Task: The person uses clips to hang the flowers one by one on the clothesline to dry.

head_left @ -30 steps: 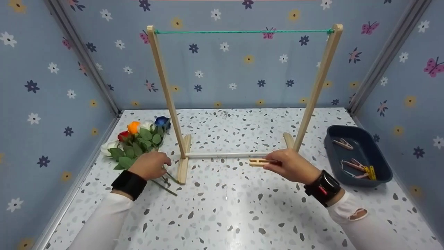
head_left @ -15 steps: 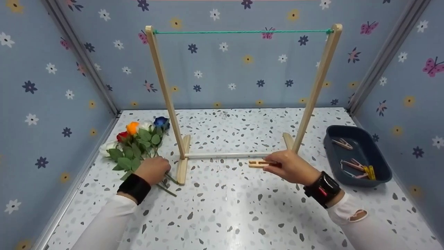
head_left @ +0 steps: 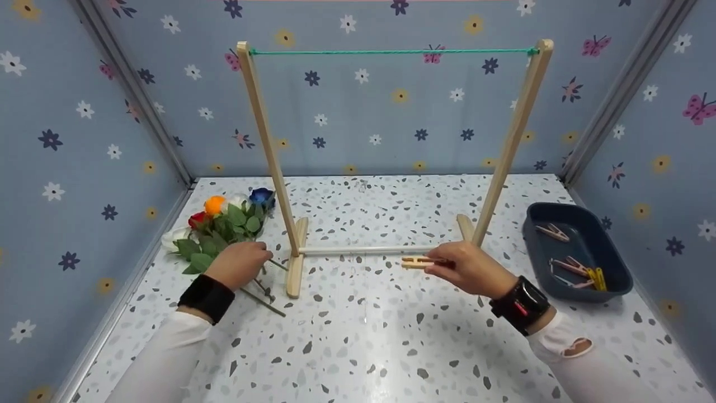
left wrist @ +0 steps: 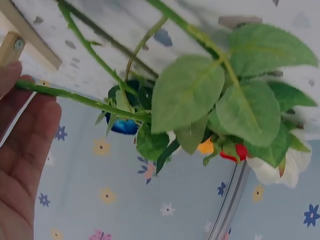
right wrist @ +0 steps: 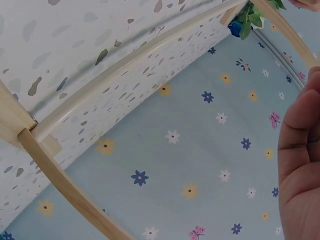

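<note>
Wooden rack (head_left: 506, 151) stands between flowers (head_left: 224, 229) and clothespin tray (head_left: 582, 282).

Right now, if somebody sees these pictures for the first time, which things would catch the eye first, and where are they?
A tall wooden rack with a green string across its top stands mid-table. At its left foot lies a bunch of coloured flowers, and the left hand grips their stems. The right hand pinches a wooden peg before the rack; a dark tray with more pegs sits far right.
</note>
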Motion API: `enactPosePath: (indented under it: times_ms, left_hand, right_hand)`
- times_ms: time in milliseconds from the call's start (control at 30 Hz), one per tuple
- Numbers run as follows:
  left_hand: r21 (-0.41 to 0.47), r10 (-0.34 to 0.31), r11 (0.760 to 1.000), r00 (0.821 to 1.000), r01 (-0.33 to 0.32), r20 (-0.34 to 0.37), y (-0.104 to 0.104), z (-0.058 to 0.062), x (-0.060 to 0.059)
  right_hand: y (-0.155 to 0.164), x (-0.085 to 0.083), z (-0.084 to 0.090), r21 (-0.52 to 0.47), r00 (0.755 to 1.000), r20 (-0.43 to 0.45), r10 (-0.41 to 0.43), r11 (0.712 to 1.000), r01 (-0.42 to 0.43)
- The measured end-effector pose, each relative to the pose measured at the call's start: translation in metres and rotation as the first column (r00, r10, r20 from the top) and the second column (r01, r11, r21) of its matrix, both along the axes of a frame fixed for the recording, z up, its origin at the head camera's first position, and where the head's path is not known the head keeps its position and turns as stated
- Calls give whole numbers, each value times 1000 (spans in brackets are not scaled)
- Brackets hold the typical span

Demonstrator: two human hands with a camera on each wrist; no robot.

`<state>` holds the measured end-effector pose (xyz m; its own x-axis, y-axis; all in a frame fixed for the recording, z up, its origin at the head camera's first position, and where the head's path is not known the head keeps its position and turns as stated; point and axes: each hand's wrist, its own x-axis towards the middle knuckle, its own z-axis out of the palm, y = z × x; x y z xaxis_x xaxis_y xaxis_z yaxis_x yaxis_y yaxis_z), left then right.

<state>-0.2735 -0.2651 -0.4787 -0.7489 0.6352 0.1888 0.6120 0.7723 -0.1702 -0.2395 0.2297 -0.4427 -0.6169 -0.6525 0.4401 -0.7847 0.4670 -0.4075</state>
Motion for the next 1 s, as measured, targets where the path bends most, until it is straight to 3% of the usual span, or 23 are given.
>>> enactPosePath:
  times_ms: [133, 300, 600, 800, 900, 1000]
  left_hand:
    - [62, -13, 998, 996, 19, -93, -3, 11, -1]
    - [143, -15, 989, 976, 48, -218, -4, 25, -2]
    - [203, -31, 971, 904, 128, -426, 1, 52, -4]
    - [339, 22, 926, 871, 167, -490, 6, 72, -5]
    - [417, 52, 890, 870, 182, -490, 10, 84, -5]
    - [506, 89, 839, 867, 200, -491, 13, 98, -3]
  right_hand:
    - [-1, -1, 1, -25, 999, -35, -23, 999, 22]
    - [-3, -1, 4, -43, 996, -72, -44, 998, 40]
    - [-6, -3, 11, -84, 985, -159, -72, 995, 59]
    - [-9, -5, 15, -101, 972, -209, -107, 991, 87]
    - [-9, -5, 18, -94, 973, -203, -110, 991, 92]
    - [-9, -6, 22, -85, 977, -187, -101, 993, 87]
